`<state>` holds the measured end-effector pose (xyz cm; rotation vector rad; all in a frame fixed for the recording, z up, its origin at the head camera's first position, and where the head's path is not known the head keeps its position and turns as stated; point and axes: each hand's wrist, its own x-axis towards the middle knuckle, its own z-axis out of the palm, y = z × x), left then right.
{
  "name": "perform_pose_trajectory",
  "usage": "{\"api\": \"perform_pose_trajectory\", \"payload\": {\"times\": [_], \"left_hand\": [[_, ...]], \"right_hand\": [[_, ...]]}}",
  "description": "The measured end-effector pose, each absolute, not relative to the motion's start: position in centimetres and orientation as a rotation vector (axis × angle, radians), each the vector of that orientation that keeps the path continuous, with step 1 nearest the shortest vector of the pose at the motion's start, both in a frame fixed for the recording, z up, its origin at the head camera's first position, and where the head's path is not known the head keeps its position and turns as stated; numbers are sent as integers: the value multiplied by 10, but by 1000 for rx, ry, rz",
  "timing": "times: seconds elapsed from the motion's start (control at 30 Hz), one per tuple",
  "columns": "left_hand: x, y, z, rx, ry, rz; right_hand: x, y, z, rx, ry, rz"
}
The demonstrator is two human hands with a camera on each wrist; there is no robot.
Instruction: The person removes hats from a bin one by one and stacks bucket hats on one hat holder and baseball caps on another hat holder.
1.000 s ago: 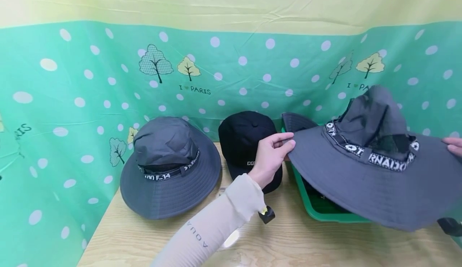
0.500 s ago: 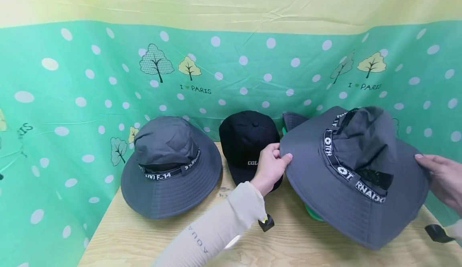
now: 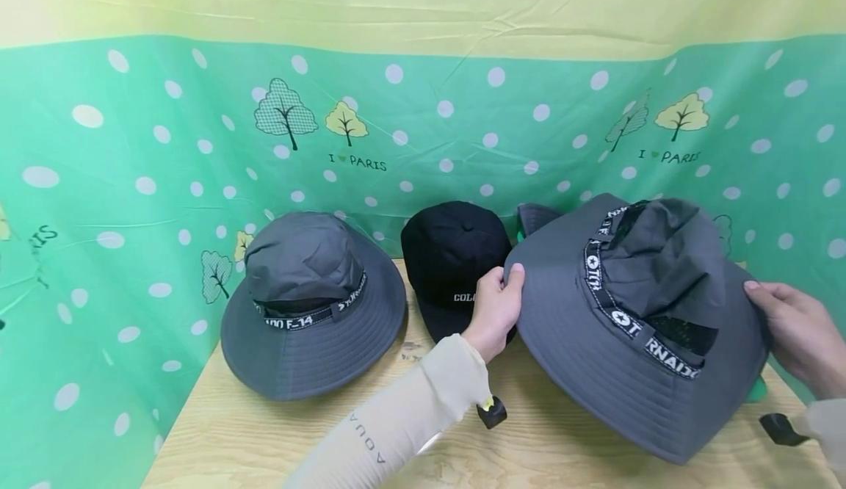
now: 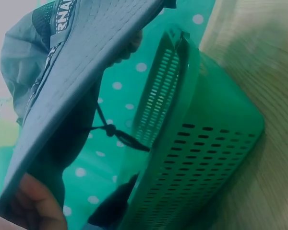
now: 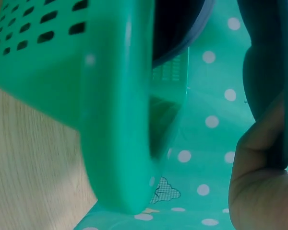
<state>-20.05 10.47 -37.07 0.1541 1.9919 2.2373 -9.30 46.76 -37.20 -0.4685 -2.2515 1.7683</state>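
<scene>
A wide-brimmed grey bucket hat with a black-and-white lettered band is held up on the right, its crown partly crumpled. My left hand pinches the left edge of its brim, thumb on top and fingers underneath. On the opposite edge, my right hand grips the brim the same way. Below the hat is a green basket, mostly hidden in the head view. In the left wrist view a dark chin cord hangs under the brim. Something dark lies inside the basket.
A second grey bucket hat stands on the wooden table at left. Between it and the held hat sits a black baseball cap, close to my left hand. Behind the held hat, another grey brim shows. A polka-dot curtain backs the table.
The held hat has come left and down, and its brim has tilted, now covering most of the basket. My right hand has moved left into view; my left hand has shifted slightly left and lower.
</scene>
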Motion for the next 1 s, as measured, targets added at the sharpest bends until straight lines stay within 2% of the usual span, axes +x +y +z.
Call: {"api": "perform_pose_trajectory", "payload": {"times": [0.2, 0.43, 0.77, 1.0], "left_hand": [[-200, 98, -363, 280, 1980, 2304], [-201, 81, -350, 369, 2063, 2331], [-213, 42, -334, 184, 2127, 2422], [-222, 6, -330, 156, 2191, 2434]], "right_hand": [[-99, 463, -372, -498, -2284, 1633], [-103, 447, -365, -464, -2090, 1806], [-119, 402, -343, -340, -2122, 1795], [-137, 369, -332, -258, -2204, 1792]]}}
